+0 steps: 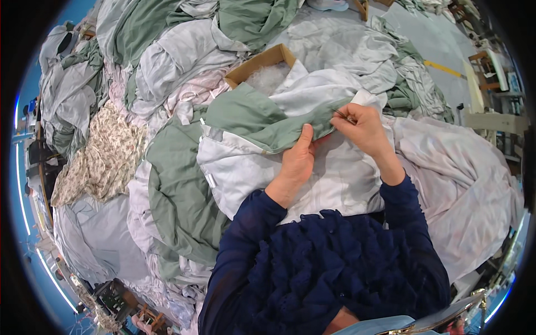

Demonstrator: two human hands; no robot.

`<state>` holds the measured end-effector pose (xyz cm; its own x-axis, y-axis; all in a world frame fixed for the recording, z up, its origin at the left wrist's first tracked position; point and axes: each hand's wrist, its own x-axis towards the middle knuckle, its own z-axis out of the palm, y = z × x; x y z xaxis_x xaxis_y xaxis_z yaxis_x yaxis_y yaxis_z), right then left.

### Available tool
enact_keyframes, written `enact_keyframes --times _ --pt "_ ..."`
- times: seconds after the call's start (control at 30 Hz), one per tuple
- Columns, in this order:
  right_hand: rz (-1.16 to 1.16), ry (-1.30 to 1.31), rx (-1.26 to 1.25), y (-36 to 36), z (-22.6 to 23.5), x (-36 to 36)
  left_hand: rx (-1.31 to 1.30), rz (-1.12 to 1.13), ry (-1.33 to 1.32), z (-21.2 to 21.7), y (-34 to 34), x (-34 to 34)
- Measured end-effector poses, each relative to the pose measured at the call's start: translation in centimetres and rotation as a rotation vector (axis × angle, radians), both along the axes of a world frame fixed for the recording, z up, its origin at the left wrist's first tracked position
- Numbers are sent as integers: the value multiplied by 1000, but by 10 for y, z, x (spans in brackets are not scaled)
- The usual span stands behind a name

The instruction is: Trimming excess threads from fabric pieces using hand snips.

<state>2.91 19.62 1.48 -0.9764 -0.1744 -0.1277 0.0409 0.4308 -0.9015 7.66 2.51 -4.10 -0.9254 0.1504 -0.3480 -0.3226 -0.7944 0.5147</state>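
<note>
Across my lap lies a white cloth (245,173) with a sage-green cloth (251,117) along its upper side, joined at a seam. My left hand (296,162) grips the edge of the green cloth, thumb on top and fingers mostly hidden underneath. Just right of it, my right hand (362,127) is closed in a pinch at the green cloth's right end. A small, thin, dark tool (344,116) shows between its fingers, with its kind too small to make out. A white care label (210,180) sticks out from the white cloth's left side.
An open cardboard box (262,62) holding loose whitish thread fluff stands just beyond the cloth. Heaps of fabric surround me: floral cloth (106,151) and green cloth (178,190) at left, a pale pinkish pile (458,184) at right. Wooden furniture (494,70) stands at far right.
</note>
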Motion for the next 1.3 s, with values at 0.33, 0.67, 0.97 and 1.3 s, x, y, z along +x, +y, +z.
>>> enact_keyframes --times 0.33,0.67,0.97,1.3 --pt "-141 138 -86 7 2 0 7 8 -28 -4 -1 -2" --pt "-105 146 54 2 -11 3 28 20 -42 -12 -1 -2" --pt "-112 131 -163 -4 -6 9 -154 -234 -111 14 -13 4" --pt "12 168 -37 -14 0 32 -1360 150 777 44 -1 -17"
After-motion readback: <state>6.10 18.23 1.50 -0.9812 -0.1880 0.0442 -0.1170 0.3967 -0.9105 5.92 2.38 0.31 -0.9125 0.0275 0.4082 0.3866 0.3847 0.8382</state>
